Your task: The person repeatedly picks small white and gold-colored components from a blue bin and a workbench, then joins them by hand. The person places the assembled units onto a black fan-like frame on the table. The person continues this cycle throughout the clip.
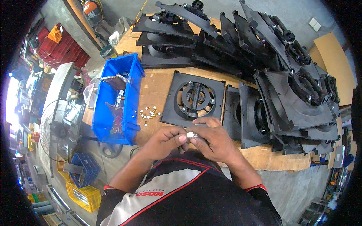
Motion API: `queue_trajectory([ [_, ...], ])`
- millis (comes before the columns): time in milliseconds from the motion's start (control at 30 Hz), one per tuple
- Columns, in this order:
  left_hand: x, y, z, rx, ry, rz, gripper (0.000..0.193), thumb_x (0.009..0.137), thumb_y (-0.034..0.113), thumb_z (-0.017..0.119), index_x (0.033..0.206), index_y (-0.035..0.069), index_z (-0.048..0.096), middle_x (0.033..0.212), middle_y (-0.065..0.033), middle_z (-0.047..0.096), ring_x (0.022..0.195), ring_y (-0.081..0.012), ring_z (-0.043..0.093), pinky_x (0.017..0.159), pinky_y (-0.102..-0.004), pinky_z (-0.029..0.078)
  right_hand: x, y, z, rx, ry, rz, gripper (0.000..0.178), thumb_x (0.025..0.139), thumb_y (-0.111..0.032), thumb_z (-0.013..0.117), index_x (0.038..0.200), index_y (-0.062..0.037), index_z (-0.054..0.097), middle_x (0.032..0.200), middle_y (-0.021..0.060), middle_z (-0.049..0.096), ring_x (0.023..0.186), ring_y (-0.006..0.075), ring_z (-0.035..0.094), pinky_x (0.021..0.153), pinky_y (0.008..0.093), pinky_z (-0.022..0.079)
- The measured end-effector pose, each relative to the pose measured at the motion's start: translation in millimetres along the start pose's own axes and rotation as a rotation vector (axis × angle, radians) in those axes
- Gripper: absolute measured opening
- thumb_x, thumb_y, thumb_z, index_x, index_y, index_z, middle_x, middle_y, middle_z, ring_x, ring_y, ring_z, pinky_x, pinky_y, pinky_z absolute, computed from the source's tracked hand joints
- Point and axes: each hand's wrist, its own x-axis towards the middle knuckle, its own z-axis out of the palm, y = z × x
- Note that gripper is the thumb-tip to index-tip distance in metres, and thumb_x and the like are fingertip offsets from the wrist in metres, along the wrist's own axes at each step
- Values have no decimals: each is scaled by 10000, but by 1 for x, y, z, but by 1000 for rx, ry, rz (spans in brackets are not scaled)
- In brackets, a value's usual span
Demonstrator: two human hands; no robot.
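Note:
Close to my body, at the table's near edge, both my hands meet. A small white and silvery part [192, 135] sits between their fingertips; its exact kind is too small to tell. My left hand [166, 141] pinches it from the left with thumb and fingers. From the other side my right hand [215, 140] closes on it with thumb and index finger. Just beyond lies a square black plastic panel [173, 112] with a round opening, a ring and a dark cylinder across its middle. Left of the panel, several small white-capped brass pieces [151, 112] are scattered on the table.
A blue compartment bin [132, 94] with loose parts stands on the left of the wooden table [154, 81]. Stacks of similar black panels [301, 98] fill the back and right. A caged fan [58, 128] and yellow crates [85, 197] are on the left.

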Motion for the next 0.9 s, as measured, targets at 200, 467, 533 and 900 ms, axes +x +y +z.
queue_trajectory([
  [200, -4, 2, 8, 221, 144, 144, 231, 1007, 193, 604, 1082, -18, 660, 856, -47, 660, 783, -109, 613, 710, -277, 513, -1, -5, -1, -19, 9, -1, 291, 900, -231, 660, 1106, -26, 672, 1049, 179, 662, 1047, 354, 612, 908, 448, 445],
  [467, 7, -4, 13, 893, 495, 468, 212, 901, 168, 704, 1037, 6, 703, 850, -148, 690, 729, -275, 677, 642, -361, 507, -4, -1, 4, 177, -38, 156, 324, 913, -237, 628, 1131, 1, 613, 887, 194, 663, 814, 376, 642, 741, 450, 488],
  [533, 11, -11, 12, 949, 532, 531, 226, 878, 167, 716, 1041, 12, 702, 856, -158, 691, 731, -316, 675, 634, -382, 509, -4, 0, 4, 285, -74, 241, 352, 912, -264, 632, 1141, 1, 603, 859, 206, 660, 780, 378, 648, 703, 452, 496],
  [900, 10, -23, 9, 1282, 478, 545, 273, 851, 150, 711, 1109, 65, 685, 920, -143, 710, 810, -326, 691, 692, -404, 553, 2, 7, 12, 348, -66, 484, 298, 964, -308, 615, 1078, -39, 670, 932, 212, 686, 822, 372, 675, 703, 437, 507],
])
